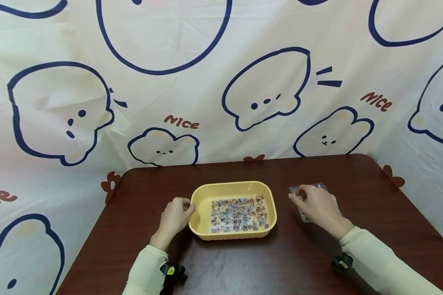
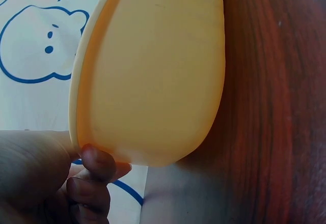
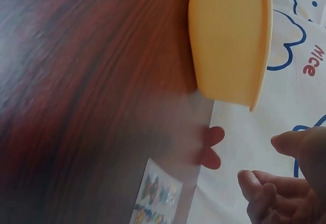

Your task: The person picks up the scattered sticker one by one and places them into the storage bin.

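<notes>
A shallow yellow plastic basin (image 1: 230,236) stands on the table, with many small printed picture pieces (image 1: 236,214) laid across its floor. At its left end my left hand (image 1: 174,217) pinches the rim between thumb and fingers (image 2: 100,162). To the right of the basin my right hand (image 1: 317,205) hovers over a flat printed sheet (image 3: 157,196), which looks glossy with small colourful figures. In the right wrist view the thumb (image 3: 288,143) and index finger stand apart with nothing between them. The hand covers much of the sheet in the head view.
Beneath everything is a dark reddish-brown wooden table (image 1: 221,266) with rounded far corners. A white cloth (image 1: 206,94) printed with blue cartoon outlines hangs behind and at both sides. Each wrist carries a small black device (image 1: 342,261).
</notes>
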A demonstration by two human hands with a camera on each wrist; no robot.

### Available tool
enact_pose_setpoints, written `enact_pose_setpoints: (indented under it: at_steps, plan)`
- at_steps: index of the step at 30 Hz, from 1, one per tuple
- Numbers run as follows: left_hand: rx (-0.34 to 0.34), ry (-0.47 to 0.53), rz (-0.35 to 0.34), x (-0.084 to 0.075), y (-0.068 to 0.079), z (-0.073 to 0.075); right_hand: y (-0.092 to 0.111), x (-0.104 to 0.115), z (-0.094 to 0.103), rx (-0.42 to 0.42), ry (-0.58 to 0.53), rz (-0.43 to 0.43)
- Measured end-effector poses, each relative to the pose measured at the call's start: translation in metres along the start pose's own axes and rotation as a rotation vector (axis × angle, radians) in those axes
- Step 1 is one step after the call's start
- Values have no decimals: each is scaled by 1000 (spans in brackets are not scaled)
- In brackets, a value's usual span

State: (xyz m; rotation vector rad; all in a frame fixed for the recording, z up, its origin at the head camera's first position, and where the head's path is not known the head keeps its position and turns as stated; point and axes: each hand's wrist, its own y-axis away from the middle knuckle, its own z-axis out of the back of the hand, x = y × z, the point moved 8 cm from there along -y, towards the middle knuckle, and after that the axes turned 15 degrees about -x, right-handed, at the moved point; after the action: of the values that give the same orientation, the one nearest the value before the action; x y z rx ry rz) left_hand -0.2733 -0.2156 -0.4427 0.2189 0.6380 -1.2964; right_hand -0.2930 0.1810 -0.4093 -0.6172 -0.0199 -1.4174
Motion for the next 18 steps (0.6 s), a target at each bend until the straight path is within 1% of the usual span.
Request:
enact_pose_setpoints:
  at_steps: [12,18]
  plan:
    - [-5,-8,1,1,-1,1,6,-19,-1,7,25,-6]
    - [-2,-10,3,0,0,0,8,-31,-3,40,45,-16]
